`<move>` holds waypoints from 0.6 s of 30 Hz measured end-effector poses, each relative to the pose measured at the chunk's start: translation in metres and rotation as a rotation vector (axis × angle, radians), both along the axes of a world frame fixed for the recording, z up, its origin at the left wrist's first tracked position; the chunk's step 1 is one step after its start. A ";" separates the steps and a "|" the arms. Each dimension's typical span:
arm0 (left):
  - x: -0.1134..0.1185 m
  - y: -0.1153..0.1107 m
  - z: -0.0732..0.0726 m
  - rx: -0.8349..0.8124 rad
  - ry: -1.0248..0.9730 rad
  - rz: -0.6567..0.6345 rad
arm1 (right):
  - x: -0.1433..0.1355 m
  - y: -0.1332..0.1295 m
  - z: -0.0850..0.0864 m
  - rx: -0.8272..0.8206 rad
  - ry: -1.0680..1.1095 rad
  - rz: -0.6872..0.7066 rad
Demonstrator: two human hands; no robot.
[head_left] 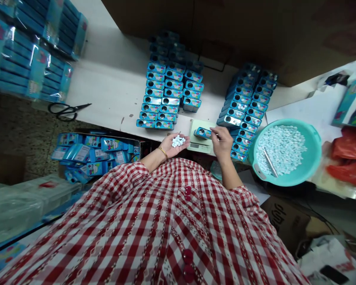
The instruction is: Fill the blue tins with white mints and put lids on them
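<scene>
Tin (203, 133) in blue print sits on the pale scale (200, 149) in front of you, near the table's close edge. Your right hand (222, 143) is over its right end, thumb and fingertips drawn together; you cannot tell from here whether they pinch a pellet or the tin itself. Your left hand (169, 150) lies palm up just left of the scale, fingers extended, cradling a small heap of white pellets (178, 140), with a gold bangle (164, 153) at its wrist. Beyond the scale to the left, you have a block of blue tins (161, 95) with dark round openings; to the right and far, a second block (240, 114) shows white in several openings. Right of that stands a turquoise basin (316, 138) of pale pellets, a silver tube (269, 162) lying on them. On your left, black scissors (65, 112) rest at the table (112, 83) edge, nearer you are heaped blue packs (91, 154), and farther off, plastic-wrapped blue stacks (35, 59). Red plastic (350, 146) lies at far right.
</scene>
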State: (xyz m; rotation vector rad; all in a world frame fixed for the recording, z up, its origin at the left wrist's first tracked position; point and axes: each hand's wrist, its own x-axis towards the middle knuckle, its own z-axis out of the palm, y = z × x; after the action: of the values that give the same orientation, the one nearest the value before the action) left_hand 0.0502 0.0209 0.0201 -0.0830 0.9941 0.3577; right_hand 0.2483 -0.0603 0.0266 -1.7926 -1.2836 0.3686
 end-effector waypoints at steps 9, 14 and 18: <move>-0.006 0.006 0.000 0.002 0.063 0.055 | 0.023 -0.017 0.011 0.069 0.282 -0.313; -0.002 0.006 0.004 -0.002 0.074 0.043 | 0.011 -0.014 0.010 0.044 0.281 -0.270; -0.001 0.006 0.005 0.007 0.080 0.046 | 0.001 -0.011 0.010 0.010 0.255 -0.207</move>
State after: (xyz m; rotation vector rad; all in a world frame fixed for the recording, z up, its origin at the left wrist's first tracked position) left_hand 0.0488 0.0270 0.0251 -0.0855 1.0709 0.4092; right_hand 0.2497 -0.0715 0.0368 -1.7852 -0.9133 0.4561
